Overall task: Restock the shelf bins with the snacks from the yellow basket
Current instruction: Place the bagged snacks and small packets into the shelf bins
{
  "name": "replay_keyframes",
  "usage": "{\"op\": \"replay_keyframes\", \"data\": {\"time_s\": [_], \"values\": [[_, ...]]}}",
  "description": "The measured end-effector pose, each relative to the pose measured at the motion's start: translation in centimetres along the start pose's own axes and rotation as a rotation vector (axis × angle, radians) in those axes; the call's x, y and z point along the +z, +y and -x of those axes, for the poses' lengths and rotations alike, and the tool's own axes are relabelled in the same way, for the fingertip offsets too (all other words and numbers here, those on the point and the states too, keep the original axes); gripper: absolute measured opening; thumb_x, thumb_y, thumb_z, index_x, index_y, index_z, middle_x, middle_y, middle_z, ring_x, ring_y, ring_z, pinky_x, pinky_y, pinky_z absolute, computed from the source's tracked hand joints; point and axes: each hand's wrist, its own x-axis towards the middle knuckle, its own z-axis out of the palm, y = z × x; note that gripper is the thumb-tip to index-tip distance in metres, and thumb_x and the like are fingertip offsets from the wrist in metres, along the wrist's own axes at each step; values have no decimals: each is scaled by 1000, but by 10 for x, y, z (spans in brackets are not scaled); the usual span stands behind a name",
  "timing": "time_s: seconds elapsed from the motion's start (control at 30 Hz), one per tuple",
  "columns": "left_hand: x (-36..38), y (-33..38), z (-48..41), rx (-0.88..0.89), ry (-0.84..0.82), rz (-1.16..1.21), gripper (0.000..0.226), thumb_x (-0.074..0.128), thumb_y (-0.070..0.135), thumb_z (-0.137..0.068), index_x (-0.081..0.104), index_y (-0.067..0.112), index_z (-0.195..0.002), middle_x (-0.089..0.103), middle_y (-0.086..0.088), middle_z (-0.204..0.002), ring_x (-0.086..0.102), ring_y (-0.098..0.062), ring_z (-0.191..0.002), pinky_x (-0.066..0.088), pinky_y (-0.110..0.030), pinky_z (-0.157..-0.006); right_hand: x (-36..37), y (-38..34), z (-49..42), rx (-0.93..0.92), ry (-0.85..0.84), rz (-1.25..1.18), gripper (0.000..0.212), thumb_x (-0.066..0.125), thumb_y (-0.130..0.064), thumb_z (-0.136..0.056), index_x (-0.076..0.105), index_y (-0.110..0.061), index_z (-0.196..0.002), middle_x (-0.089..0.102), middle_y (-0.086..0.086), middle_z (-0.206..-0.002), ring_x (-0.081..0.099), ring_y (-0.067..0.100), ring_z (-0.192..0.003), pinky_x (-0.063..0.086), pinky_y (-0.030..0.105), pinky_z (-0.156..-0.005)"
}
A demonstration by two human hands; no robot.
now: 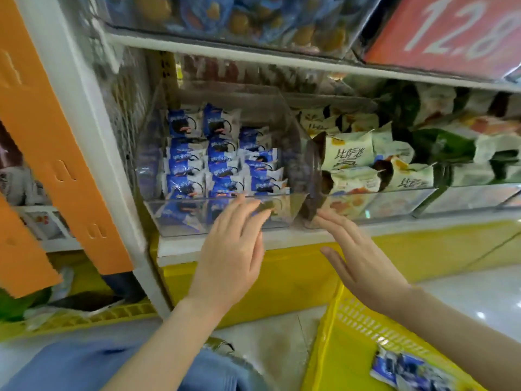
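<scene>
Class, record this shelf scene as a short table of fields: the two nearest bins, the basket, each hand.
left bin: clear, rows of blue packets
right bin: clear, cream packets
basket: yellow, low on the right, one blue-and-white pack showing inside
left hand: fingers straight, at the left bin's front wall, holds nothing
right hand: fingers straight, tips near where the two bins meet, holds nothing

1 head-worn wide view, angled forward-down, close before shelf bins (174, 218)

The yellow basket (355, 320) runs off the bottom edge, its blue packet (406, 368) blurred.
</scene>
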Motion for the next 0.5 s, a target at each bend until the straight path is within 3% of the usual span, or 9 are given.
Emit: {"op": "replay_keyframes", "data": {"time_s": [0.07, 0.13, 0.23, 0.3, 0.37, 0.5], "values": [[14, 15, 13, 29, -76, 58, 29, 47, 16, -90, 57, 10, -117, 58, -8, -117, 53, -21, -112, 41, -33, -101, 7, 14, 31, 96, 23, -30, 54, 24, -45, -98, 50, -7, -127, 54, 8, -126, 47, 19, -118, 33, 26, -98], [32, 32, 27, 28, -194, 118, 30, 41, 22, -90, 58, 13, -113, 59, -3, -110, 56, -19, -104, 39, -30, -92, 16, 31, 65, 199, 62, -52, 56, 24, -46, -98, 57, -5, -115, 60, 12, -109, 53, 23, -103, 37, 30, -88], [66, 56, 44, 10, -417, 134, 33, 38, 28, -90, 61, 16, -112, 61, 1, -106, 60, -18, -98, 40, -29, -86, 40, 63, 122, 392, 27, -42, 26, 46, -25, -96, 60, -4, -106, 62, 11, -99, 58, 27, -96, 38, 29, -84], [92, 68, 54, -51, -572, 154, 33, 36, 31, -97, 51, 21, -124, 54, 4, -119, 51, -13, -110, 40, -29, -94, 60, 86, 162, 558, -87, -46, 23, 53, -18, -93, 58, -6, -112, 60, 10, -108, 58, 30, -104, 38, 31, -90], [121, 74, 65, -116, -681, 189, 37, 30, 35, -99, 39, 25, -134, 44, 9, -131, 39, -8, -121, 33, -29, -103, 80, 110, 203, 752, -255, -67, 31, 46, -24, -97, 51, -11, -125, 54, 7, -122, 50, 25, -116, 36, 31, -96], [169, 91, 75, -284, -798, 295, 42, 31, 34, -99, 36, 17, -137, 43, 0, -134, 42, -16, -122, 34, -29, -99, 121, 152, 281, 980, -544, -101, 38, 39, -27, -100, 35, -16, -136, 40, 6, -138, 42, 22, -126, 36, 29, -97]]}}
